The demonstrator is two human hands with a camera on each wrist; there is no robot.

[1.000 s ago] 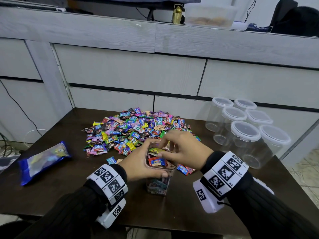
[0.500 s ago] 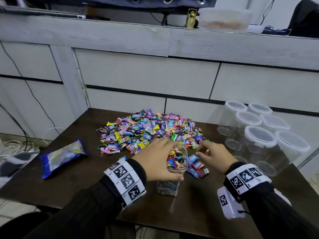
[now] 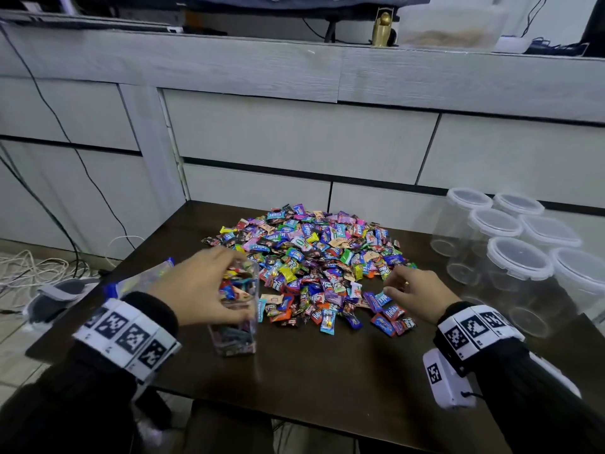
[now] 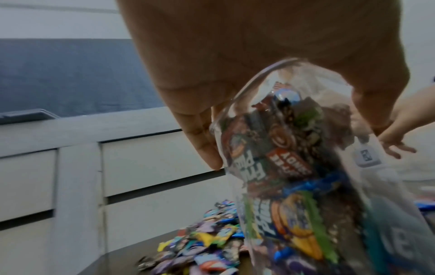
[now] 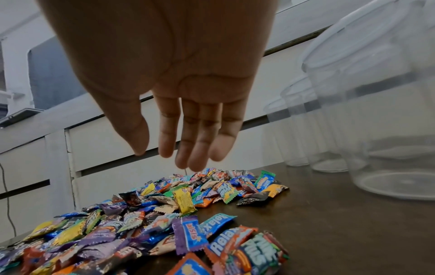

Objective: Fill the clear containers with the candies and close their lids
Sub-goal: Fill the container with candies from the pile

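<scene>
- left hand has its grip wrapped round a lidless clear container stuffed with bright wrappers, on the table
- right hand relaxed, fingers straight, over the candy pile

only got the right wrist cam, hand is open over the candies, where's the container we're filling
Observer: The left hand grips the open container near its rim, at the near-left edge of the candy pile.
Operator: how full is it
Observer: In the left wrist view, wrappers fill it almost to the rim, and it has no lid on.
Operator: those clear ones on my right, lids on or off
Observer: The head view shows six empty containers there, each with its lid on.
</scene>
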